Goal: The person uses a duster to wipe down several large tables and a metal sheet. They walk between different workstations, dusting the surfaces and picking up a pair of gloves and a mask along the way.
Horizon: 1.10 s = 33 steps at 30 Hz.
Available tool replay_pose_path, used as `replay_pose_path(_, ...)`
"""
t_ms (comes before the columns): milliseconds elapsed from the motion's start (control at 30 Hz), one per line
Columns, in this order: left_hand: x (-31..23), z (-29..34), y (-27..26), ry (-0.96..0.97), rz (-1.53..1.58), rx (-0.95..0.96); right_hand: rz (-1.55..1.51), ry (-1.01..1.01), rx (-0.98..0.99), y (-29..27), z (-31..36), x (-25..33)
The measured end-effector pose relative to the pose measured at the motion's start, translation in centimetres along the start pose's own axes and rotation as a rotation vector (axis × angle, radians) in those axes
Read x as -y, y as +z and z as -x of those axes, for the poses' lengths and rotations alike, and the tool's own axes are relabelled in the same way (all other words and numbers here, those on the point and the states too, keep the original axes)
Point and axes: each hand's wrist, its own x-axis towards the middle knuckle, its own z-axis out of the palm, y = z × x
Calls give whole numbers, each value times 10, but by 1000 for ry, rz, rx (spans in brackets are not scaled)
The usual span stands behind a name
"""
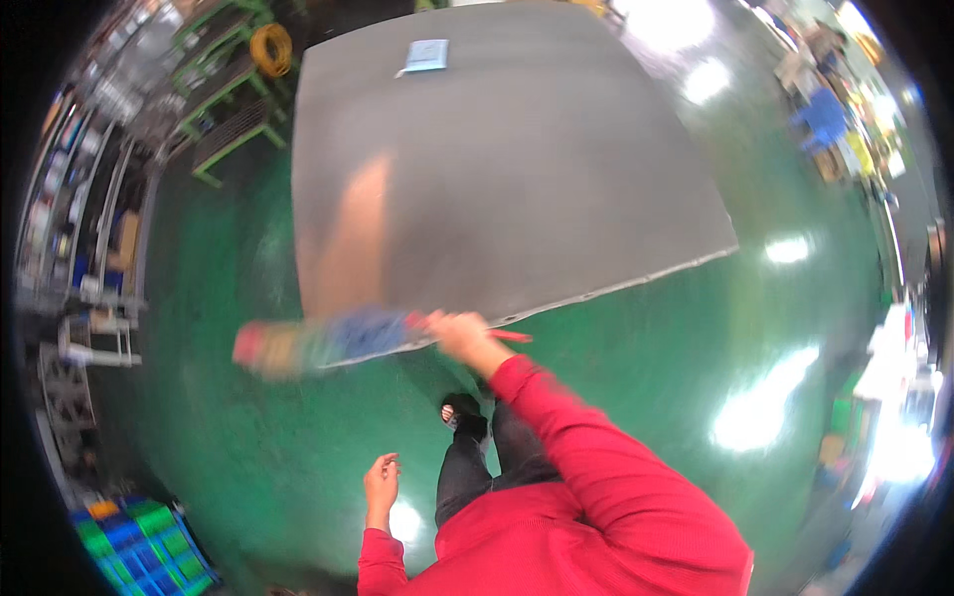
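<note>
My right hand [462,336] is closed around the red handle of a duster with rainbow-coloured bristles. The duster head [333,338] stretches out to the left, blurred by motion, over the near edge of a large grey sheet-like surface [517,159]. Small eyelet-like spots run along the sheet's near edge. At hip level to the left hangs my left hand [382,484], its fingers loosely curled and nothing visible in them. A blue-and-white flat packet or paper [426,55] lies at the sheet's far end. An orange-brown patch [363,219] shows on its left part.
Green metal racks [234,109] with a coiled yellow hose [270,50] stand at the far left. Shelves [75,199] line the left side. Blue and green crates [144,546] sit at lower left. The green floor [636,397] is glossy. Assorted goods and a blue stool-like item [823,117] are at right.
</note>
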Motion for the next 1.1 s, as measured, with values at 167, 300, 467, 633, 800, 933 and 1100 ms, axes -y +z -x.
replay_pose_path(167,49,-56,-47,10,77,-76,-171,1305,-338,-13,125,-202)
replay_pose_path(300,76,-74,-70,-120,-172,124,-154,1809,-296,1,283,-310)
replay_pose_path(467,72,-99,-79,-425,-46,57,-370,1900,-483,-27,269,-411)
replay_pose_path(633,-57,-143,-58,-52,111,-135,292,1289,-148,-50,42,-336)
replay_pose_path(800,-176,-155,-47,26,243,-209,-177,425,-56,-42,-120,-75)
replay_pose_path(933,-201,-156,-49,104,243,-188,-245,-276,312,15,-129,63)
replay_pose_path(1100,-195,-161,-66,90,301,-240,-179,-202,199,-30,-149,14)
